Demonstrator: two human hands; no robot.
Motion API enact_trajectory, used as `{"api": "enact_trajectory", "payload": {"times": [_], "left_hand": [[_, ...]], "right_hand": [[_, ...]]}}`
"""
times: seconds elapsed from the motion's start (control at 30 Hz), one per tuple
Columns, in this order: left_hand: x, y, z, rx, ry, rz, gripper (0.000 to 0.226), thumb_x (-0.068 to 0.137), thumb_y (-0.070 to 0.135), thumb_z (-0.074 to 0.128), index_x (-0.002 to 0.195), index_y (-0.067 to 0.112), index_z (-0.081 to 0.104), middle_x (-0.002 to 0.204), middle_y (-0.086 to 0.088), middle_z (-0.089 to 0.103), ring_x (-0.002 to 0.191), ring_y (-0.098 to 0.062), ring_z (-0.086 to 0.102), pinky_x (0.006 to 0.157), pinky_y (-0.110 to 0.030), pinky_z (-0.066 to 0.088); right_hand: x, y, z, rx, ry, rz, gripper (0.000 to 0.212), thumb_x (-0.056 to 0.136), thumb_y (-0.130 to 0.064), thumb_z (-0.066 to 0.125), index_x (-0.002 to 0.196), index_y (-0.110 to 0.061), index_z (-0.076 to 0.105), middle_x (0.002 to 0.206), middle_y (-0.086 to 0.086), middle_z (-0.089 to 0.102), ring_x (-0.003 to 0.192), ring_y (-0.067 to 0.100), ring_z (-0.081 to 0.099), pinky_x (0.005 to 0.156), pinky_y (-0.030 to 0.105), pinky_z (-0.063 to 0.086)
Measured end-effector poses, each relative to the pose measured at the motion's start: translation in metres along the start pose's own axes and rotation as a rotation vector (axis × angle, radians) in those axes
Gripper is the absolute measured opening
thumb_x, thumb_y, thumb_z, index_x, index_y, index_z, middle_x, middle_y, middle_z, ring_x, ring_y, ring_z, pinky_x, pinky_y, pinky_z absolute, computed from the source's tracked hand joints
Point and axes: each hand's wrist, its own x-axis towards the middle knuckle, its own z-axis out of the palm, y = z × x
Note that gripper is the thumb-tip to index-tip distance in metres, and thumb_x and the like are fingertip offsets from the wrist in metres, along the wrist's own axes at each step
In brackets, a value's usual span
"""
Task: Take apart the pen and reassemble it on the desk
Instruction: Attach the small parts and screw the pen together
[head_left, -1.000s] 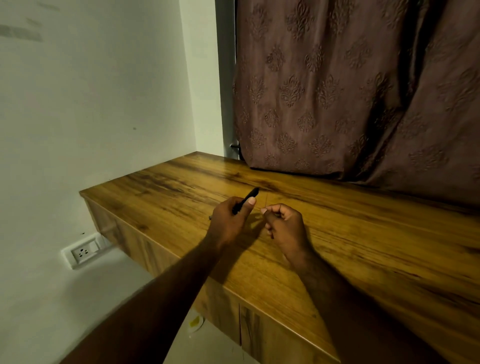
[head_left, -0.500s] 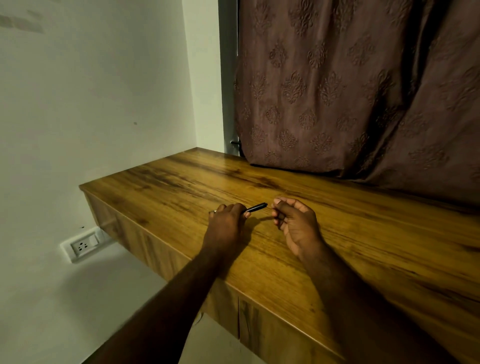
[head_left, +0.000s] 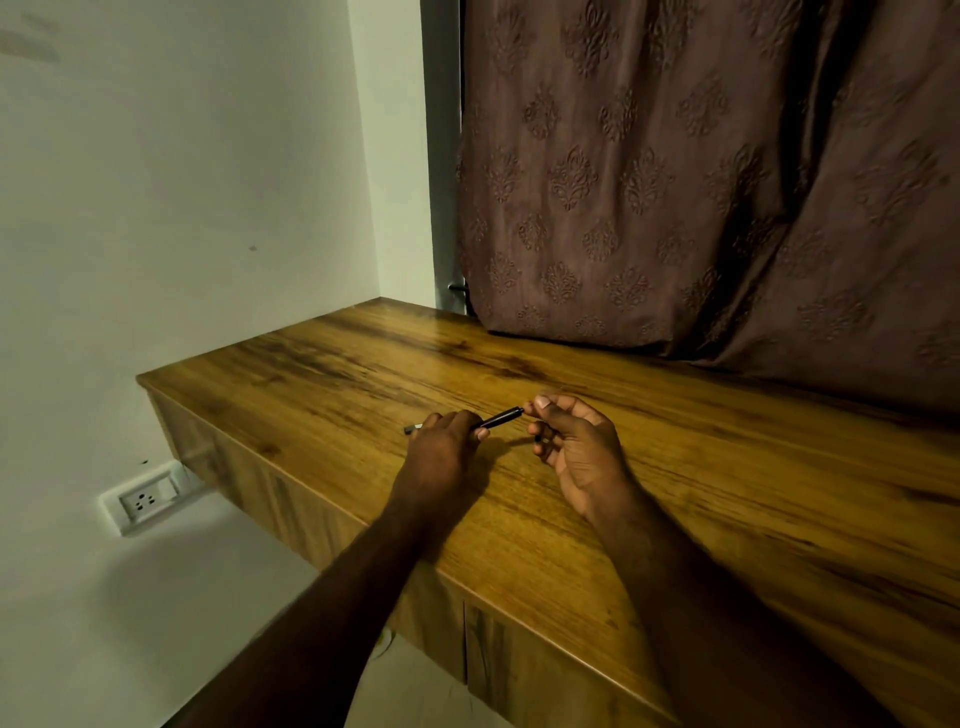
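Over the desk (head_left: 322, 374), both hands pinch the pen (head_left: 497, 419).

The slim black pen (head_left: 497, 418) — nearly level — lies gripped just above the wooden desk (head_left: 675, 519).

A wooden counter (head_left: 675, 519) with a strong brown grain fills the lower right, its front edge running diagonally from the left corner toward the bottom of the view. Below the edge, wood-faced cabinet fronts (head_left: 509, 670) show a vertical seam. To the left stands a plain pale wall (head_left: 182, 208), marked by a small dark speck, with a white socket plate (head_left: 145, 498) set low, near the counter's left end. The floor (head_left: 130, 623) below is pale and in shadow. Behind the counter hangs a brown curtain (head_left: 701, 171) embossed with floral motifs, its hem resting on the wood. The light is dim and warm.
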Motion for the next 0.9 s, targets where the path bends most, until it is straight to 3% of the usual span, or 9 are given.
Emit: {"api": "enact_trajectory", "payload": {"times": [0.4,0.9], "left_hand": [[-0.0041,0.0103,-0.0085,-0.044,0.024,0.010,0.032,0.094,0.041,0.044,0.092,0.013,0.060,0.078,-0.009,0.061,0.073,-0.026,0.052,0.062,-0.039,0.045],[-0.0030,0.0074,-0.0066,-0.047,0.023,0.028,0.042,0.092,0.051,0.035,0.092,0.016,0.060,0.078,-0.007,0.062,0.072,-0.023,0.051,0.061,-0.034,0.041]], "right_hand": [[0.0008,0.0015,0.0015,0.034,-0.021,-0.038,0.008,0.086,-0.001,0.063,0.085,-0.006,0.070,0.078,0.009,0.073,0.063,0.013,0.062,0.056,0.025,0.051],[-0.0007,0.0016,0.0048,0.046,-0.014,-0.053,0.007,0.087,0.002,0.061,0.087,-0.001,0.067,0.078,0.012,0.068,0.062,0.014,0.060,0.055,0.024,0.051]]}}
